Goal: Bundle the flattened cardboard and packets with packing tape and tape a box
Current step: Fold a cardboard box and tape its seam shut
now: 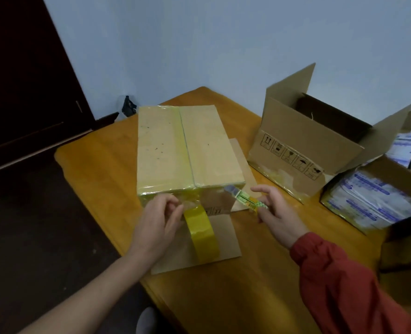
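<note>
A closed cardboard box (187, 150) with yellowish tape along its top seam and edges stands on the wooden table (98, 160). A roll of yellow packing tape (201, 235) stands on edge against the box's near face, on a flat cardboard sheet (226, 239). My left hand (158, 220) pinches the tape where it meets the box front. My right hand (279, 213), in a red sleeve, holds a green-yellow utility knife (245, 197) whose blade points at the box's near right corner.
An open empty carton (315, 141) with raised flaps stands at the right. Beside it, an open box of white and blue packets (373, 196) sits at the table's right edge. A dark door (26, 80) is at the far left; the wall runs behind the table.
</note>
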